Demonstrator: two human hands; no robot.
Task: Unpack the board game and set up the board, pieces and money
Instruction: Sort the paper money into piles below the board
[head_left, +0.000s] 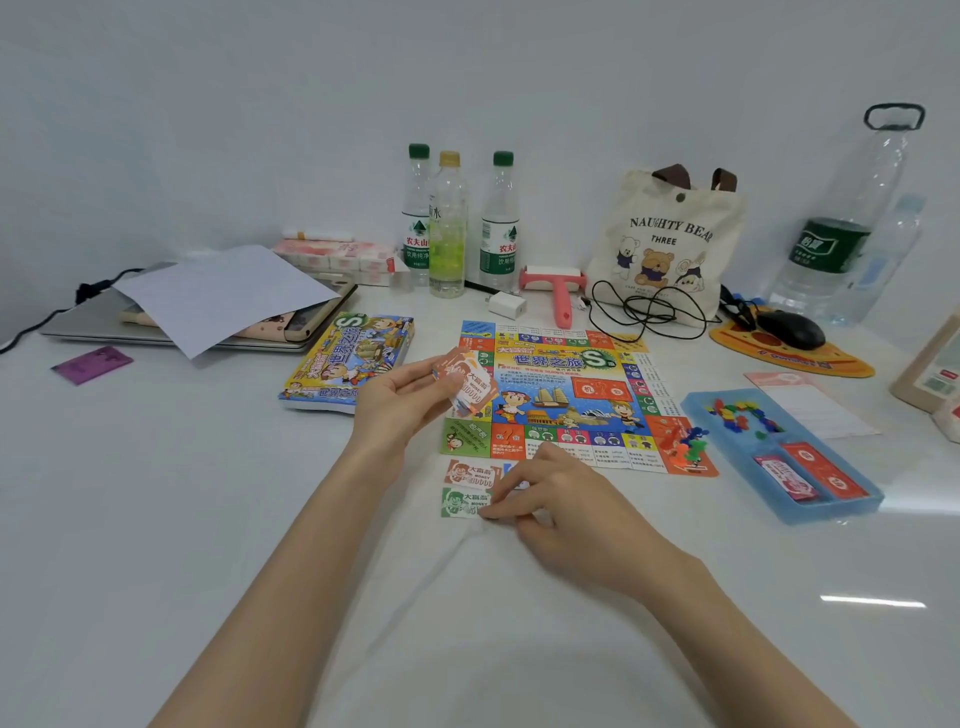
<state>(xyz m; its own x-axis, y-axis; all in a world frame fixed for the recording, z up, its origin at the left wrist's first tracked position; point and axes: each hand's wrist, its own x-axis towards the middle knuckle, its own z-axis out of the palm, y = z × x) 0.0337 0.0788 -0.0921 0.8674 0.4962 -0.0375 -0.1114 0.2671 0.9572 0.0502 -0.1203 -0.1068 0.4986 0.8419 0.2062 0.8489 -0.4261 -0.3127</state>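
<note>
Orange-faced money stack (467, 387) gripped by left hand (400, 402), up-left of right hand (566, 504). Touching green note (460, 503), crosswise, just nearside of board (566, 364); pinch or press unclear.

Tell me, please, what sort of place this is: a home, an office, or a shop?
Probably a personal desk in a home or an office, not a shop. A closed laptop, a computer mouse and several water bottles sit beyond the game board.
</note>
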